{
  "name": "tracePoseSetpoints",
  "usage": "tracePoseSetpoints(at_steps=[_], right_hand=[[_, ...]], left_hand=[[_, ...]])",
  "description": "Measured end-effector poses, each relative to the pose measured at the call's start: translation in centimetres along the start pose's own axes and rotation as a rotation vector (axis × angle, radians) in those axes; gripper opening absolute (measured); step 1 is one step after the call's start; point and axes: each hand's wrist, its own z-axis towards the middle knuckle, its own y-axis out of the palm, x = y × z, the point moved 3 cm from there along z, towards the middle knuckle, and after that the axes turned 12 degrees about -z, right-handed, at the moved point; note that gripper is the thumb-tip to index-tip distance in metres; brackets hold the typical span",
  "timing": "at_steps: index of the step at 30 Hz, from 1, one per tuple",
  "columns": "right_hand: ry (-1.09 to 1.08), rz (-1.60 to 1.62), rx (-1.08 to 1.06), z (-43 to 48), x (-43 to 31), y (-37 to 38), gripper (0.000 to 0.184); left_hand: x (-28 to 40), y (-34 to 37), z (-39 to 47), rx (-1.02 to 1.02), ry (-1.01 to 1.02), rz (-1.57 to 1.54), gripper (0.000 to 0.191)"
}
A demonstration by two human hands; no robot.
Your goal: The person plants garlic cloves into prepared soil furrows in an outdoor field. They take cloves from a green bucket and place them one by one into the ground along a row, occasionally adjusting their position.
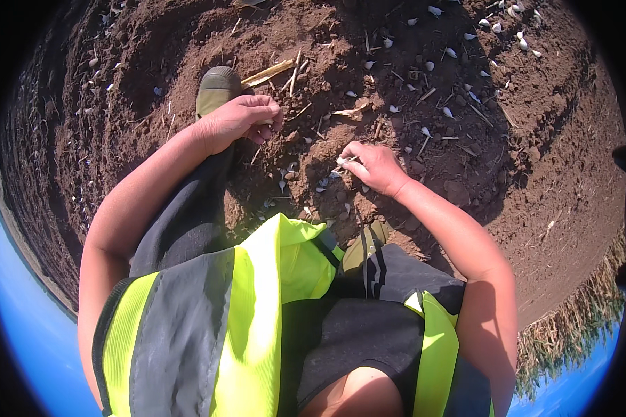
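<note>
My right hand (374, 164) pinches a white garlic clove (341, 161) between thumb and fingertips, low over the brown soil (313, 146). Several more cloves (322, 183) lie in the dirt just below it. Over the toe of my olive boot (218, 86), my left hand (245, 115) is curled, its fingers bent towards the thumb. A pale bit of something, perhaps a clove, shows inside that hand, mostly hidden by the fingers. Ahead of my right hand, single cloves (447, 112) are scattered over the shaded ground.
A dry stalk piece (268, 73) lies beyond my left boot, with straw bits about. My other boot (366, 245) is tucked under me. Furrows with more cloves (109, 87) run at the left. Thicker scattered cloves (496, 27) lie far right. Dry plants (568, 328) edge the field.
</note>
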Motion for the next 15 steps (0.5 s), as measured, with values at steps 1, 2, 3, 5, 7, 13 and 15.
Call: tracePoseSetpoints(at_steps=[1, 2, 3, 5, 7, 13, 15], right_hand=[[0.012, -0.033, -0.001, -0.1, -0.1, 0.4, 0.018], [0.038, -0.068, -0.049, -0.2, 0.0, 0.8, 0.018], [0.082, -0.118, -0.106, -0.3, 0.2, 1.1, 0.019], [0.074, -0.157, -0.185, -1.0, 0.1, 1.5, 0.018], [0.092, -0.106, -0.166, -1.5, 0.0, 1.7, 0.016], [0.026, -0.157, 0.046, -0.9, 0.0, 2.6, 0.01], [0.019, -0.154, 0.061, -1.0, 0.1, 3.1, 0.009]], left_hand=[[-0.2, -0.1, -0.2, 0.018, -0.018, 0.011, 0.021], [-0.4, -0.2, -0.4, 0.021, -0.025, 0.013, 0.021], [-0.5, -0.3, -0.6, 0.015, -0.021, 0.013, 0.022], [-0.9, -0.6, -0.9, 0.034, -0.03, 0.008, 0.022], [-1.2, -0.8, -0.9, 0.042, -0.036, -0.001, 0.023], [-1.1, -0.5, -0.3, 0.051, -0.019, -0.012, 0.017], [-1.0, -0.3, -0.3, 0.037, -0.02, -0.028, 0.016]])
